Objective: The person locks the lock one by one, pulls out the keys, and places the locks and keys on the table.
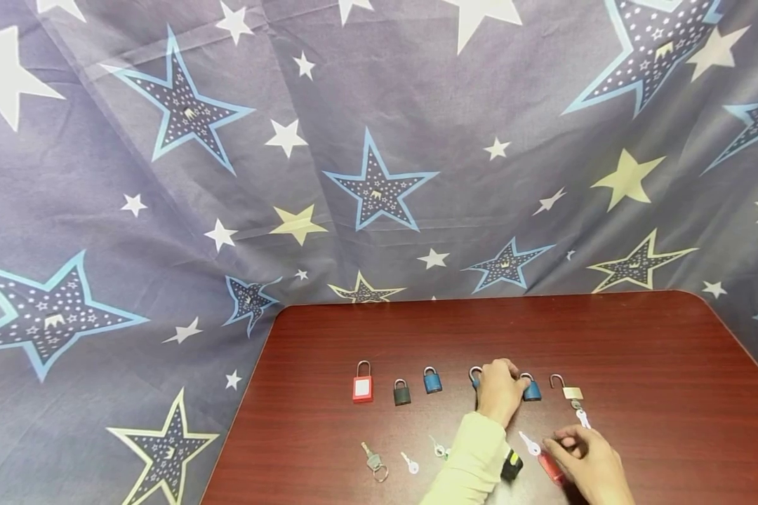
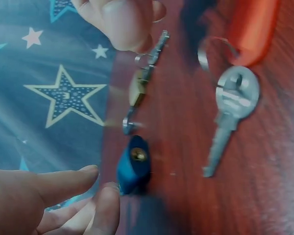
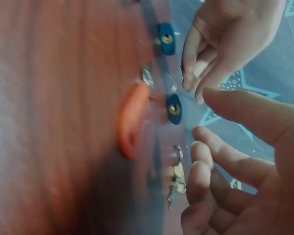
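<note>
My left hand [image 1: 501, 393] is at the row of padlocks, its fingertips right by the shackle of a blue padlock [image 1: 531, 391]. In the left wrist view the thumb and index finger are spread beside that padlock [image 2: 134, 164], whose brass keyhole shows. Another blue padlock [image 1: 474, 376] is partly hidden behind the left hand. Over a red key tag [image 1: 551, 468] hovers my right hand [image 1: 590, 463], fingers loosely bent with nothing between them. A silver key [image 2: 230, 105] on a ring is attached to the tag and lies on the table.
Left along the row stand a red padlock [image 1: 363, 388], a black padlock [image 1: 401, 393] and a blue one [image 1: 432, 380]. An unlocked brass padlock [image 1: 571, 393] with keys [image 1: 582, 419] lies at right. Nearer are loose keys [image 1: 374, 460]. A starry curtain [image 1: 379, 245] hangs behind the table [image 1: 669, 351].
</note>
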The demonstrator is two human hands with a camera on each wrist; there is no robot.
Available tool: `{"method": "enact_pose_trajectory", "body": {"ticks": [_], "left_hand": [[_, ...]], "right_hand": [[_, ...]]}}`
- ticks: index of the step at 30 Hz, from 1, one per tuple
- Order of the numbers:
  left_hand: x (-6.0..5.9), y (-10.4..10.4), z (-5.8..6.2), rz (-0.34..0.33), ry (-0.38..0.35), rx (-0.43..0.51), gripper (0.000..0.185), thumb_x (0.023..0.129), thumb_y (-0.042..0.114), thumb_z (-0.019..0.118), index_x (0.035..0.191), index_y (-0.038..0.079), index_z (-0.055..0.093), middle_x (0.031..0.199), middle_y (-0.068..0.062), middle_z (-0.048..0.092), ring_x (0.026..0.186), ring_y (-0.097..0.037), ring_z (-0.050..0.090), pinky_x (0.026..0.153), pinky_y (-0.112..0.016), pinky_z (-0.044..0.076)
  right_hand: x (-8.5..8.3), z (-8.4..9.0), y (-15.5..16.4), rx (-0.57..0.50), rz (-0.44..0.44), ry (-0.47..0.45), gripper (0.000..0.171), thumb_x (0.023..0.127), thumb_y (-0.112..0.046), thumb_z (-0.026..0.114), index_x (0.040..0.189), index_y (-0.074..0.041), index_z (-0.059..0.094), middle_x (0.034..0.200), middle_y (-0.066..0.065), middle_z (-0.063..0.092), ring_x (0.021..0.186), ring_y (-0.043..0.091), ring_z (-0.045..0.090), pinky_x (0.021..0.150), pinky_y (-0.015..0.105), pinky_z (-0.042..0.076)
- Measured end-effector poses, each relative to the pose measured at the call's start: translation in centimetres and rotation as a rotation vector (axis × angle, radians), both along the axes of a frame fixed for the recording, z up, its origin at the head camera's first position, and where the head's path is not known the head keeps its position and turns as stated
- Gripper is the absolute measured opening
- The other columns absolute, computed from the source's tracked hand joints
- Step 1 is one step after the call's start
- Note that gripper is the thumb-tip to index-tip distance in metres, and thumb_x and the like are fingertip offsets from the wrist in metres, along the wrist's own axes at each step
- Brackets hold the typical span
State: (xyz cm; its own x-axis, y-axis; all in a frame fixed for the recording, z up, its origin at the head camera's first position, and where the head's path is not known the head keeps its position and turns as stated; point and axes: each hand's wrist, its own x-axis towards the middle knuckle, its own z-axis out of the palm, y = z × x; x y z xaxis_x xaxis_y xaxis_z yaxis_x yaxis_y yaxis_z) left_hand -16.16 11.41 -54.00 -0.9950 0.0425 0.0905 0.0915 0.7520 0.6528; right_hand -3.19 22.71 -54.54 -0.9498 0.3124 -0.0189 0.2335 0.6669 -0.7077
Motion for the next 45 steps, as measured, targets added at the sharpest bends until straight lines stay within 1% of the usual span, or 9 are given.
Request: {"method": "enact_pose_trajectory", "body": {"ticks": [6,13,18,25,28,32,36,39,45], "left_hand": [[-0.1,0.3,0.9,-0.004,-0.003,0.072,0.015,0.071,0.024,0.086,0.079,0.018,0.075,0.061,0.011,0.069,0.063,-0.005,0.064,0.057,-0.02,0.046],[0.6,1.2,0.8,-0.031,-0.016,0.11,0.012,0.076,0.023,0.085,0.079,0.018,0.075,0.062,0.014,0.07,0.061,0.002,0.062,0.056,-0.016,0.046],[1.1,2.3,0.5,-0.082,-0.051,0.139,0.01,0.078,0.024,0.083,0.082,0.019,0.075,0.063,0.014,0.07,0.061,0.008,0.06,0.057,-0.012,0.044],[1.6,3.3,0.0,-0.113,-0.13,0.192,0.005,0.082,0.018,0.079,0.084,0.015,0.076,0.049,0.013,0.061,0.035,0.006,0.045,0.051,-0.008,0.04],[1.9,3.7,-0.1,-0.128,-0.156,0.189,0.004,0.083,0.016,0.078,0.087,0.014,0.076,0.047,0.013,0.059,0.032,0.005,0.044,0.047,-0.008,0.039],[2.5,4.0,0.0,-0.17,-0.16,0.097,0.012,0.084,0.017,0.077,0.096,0.015,0.077,0.048,0.014,0.061,0.035,0.005,0.048,0.052,-0.008,0.041],[2.7,4.2,0.1,-0.231,-0.09,-0.069,0.003,0.084,0.023,0.077,0.083,0.021,0.075,0.043,0.014,0.058,0.039,0.006,0.049,0.061,-0.008,0.044],[2.7,4.3,0.2,-0.253,-0.025,-0.15,0.013,0.083,0.025,0.077,0.073,0.022,0.071,0.039,0.014,0.055,0.042,0.005,0.05,0.063,-0.01,0.046],[2.9,4.8,0.2,-0.248,-0.093,-0.08,0.016,0.085,0.026,0.078,0.07,0.022,0.072,0.04,0.013,0.055,0.036,0.006,0.048,0.052,-0.008,0.04]], "right_hand": [[-0.8,1.0,1.4,0.032,-0.026,0.035,0.025,0.087,-0.029,0.076,0.099,-0.008,0.072,0.085,0.001,0.064,0.069,-0.002,0.05,0.065,0.028,0.045],[-2.1,1.3,2.9,0.083,-0.021,0.134,0.027,0.092,-0.025,0.07,0.104,-0.001,0.069,0.101,0.022,0.067,0.085,0.032,0.065,0.072,0.047,0.049],[-3.2,1.3,3.8,0.076,-0.027,0.106,0.032,0.095,-0.025,0.065,0.11,0.003,0.064,0.103,0.023,0.064,0.084,0.032,0.066,0.072,0.046,0.05],[-4.7,0.3,4.6,0.097,-0.052,0.1,0.027,0.092,-0.018,0.067,0.105,0.005,0.063,0.093,0.018,0.062,0.079,0.025,0.062,0.068,0.035,0.046],[-5.0,0.0,4.7,0.08,-0.072,0.06,0.03,0.093,-0.019,0.066,0.11,0.006,0.061,0.097,0.02,0.061,0.085,0.029,0.061,0.071,0.038,0.046],[-5.2,-0.3,4.9,0.067,-0.068,-0.008,0.04,0.095,-0.02,0.062,0.122,0.01,0.056,0.104,0.026,0.06,0.1,0.04,0.058,0.081,0.053,0.046],[-5.6,-0.7,5.2,0.084,-0.05,-0.044,0.044,0.095,-0.02,0.061,0.127,0.011,0.055,0.109,0.031,0.06,0.108,0.048,0.054,0.088,0.062,0.044],[-5.8,-1.0,5.2,0.089,-0.047,-0.05,0.042,0.095,-0.019,0.062,0.125,0.01,0.058,0.111,0.032,0.059,0.108,0.05,0.054,0.087,0.063,0.044],[-5.9,-1.1,5.1,0.077,-0.031,-0.024,0.03,0.092,-0.015,0.065,0.115,0.004,0.066,0.1,0.023,0.063,0.101,0.043,0.058,0.079,0.058,0.046]]}}
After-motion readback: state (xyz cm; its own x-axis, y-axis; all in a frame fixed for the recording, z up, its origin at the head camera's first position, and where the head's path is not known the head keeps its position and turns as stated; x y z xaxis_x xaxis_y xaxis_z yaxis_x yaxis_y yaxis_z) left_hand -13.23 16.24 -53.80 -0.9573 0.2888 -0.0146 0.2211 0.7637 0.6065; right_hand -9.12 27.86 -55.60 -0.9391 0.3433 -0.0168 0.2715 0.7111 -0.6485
